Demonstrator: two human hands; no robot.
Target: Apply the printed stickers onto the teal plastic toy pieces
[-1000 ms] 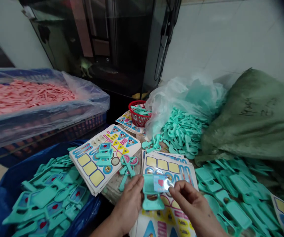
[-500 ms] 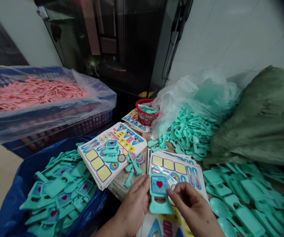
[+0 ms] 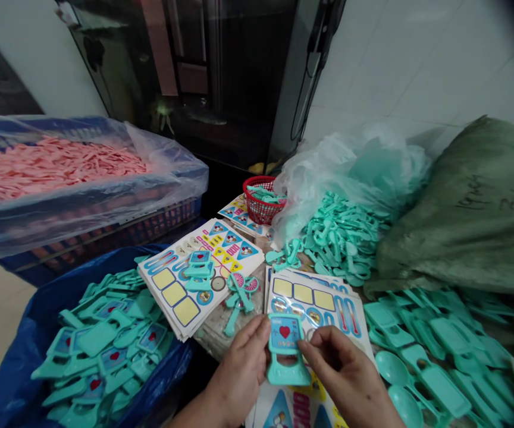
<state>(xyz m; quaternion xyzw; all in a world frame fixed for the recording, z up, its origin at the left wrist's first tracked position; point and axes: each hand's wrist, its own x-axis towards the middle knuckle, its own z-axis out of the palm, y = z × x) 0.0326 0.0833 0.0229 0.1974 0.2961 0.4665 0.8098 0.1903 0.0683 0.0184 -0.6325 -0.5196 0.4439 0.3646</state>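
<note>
The heart sticker has gone down flat on the teal plastic toy [image 3: 288,374]! Left hand [image 3: 241,371] grips it upright, face exposed, right hand [image 3: 346,371] pinching in beside it to work the heart sticker [image 3: 284,331], above the sticker sheets [image 3: 315,303].

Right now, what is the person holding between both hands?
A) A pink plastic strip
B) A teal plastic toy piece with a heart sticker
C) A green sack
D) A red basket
B. The teal plastic toy piece, bearing a red heart sticker, is gripped between the left hand and right hand.
</note>
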